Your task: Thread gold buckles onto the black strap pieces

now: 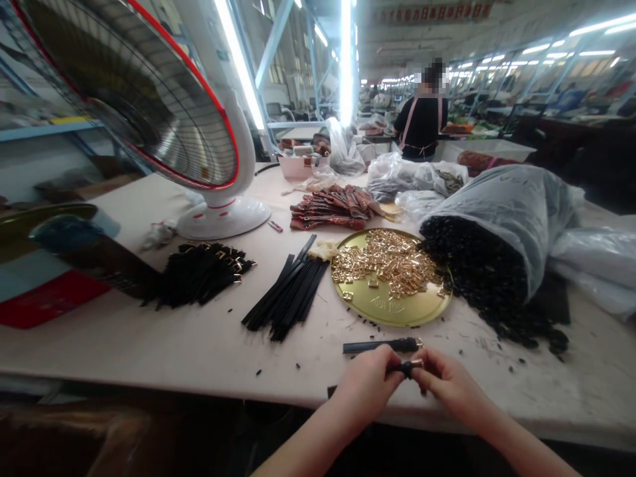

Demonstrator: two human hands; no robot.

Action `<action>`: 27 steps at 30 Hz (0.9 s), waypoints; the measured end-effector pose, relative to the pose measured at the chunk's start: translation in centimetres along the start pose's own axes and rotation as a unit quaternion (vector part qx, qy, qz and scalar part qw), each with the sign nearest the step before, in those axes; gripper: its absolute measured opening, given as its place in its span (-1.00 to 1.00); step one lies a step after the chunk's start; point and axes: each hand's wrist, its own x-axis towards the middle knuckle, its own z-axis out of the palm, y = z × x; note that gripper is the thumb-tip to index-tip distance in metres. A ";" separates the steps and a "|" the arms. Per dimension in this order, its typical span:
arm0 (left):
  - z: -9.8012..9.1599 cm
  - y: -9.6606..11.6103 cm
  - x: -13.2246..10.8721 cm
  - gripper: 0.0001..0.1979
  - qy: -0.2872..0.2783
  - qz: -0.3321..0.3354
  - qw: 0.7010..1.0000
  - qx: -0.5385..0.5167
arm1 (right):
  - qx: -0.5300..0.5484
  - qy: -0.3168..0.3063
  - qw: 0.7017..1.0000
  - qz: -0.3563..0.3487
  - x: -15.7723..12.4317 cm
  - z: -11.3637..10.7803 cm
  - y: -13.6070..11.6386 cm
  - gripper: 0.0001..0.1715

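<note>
My left hand [368, 381] and my right hand [444, 379] meet at the table's near edge, both pinched on a small black strap end with a gold buckle [408, 366]. Just beyond them a finished black strap with a gold fitting [380, 345] lies flat on the table. A round gold tray [397, 305] holds several gold buckles [385, 263]. Left of the tray lies a bundle of plain black straps [291, 293]. Further left sits a heap of black straps with buckles [201, 273].
A clear plastic bag spilling small black pieces [497, 265] lies to the right. A white and red fan [163, 106] stands at the back left. Reddish-brown straps [332, 207] and more plastic bags [402, 173] lie behind. A person in a pink apron [422, 119] stands far off.
</note>
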 end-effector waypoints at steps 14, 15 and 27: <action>-13.8 -5.0 4.7 -0.69 0.249 -0.143 0.955 -0.072 | -0.242 0.132 0.959 -0.070 3.3 -0.8 1.9 -0.58; -14.1 -5.4 5.1 -0.68 0.254 -0.153 0.951 -0.083 | -0.244 0.124 0.959 -0.068 3.3 -0.7 1.9 -0.58; -15.0 -11.0 5.6 -0.87 0.309 -0.208 0.877 -0.303 | -0.214 0.138 0.962 -0.096 2.3 -0.6 2.8 -0.66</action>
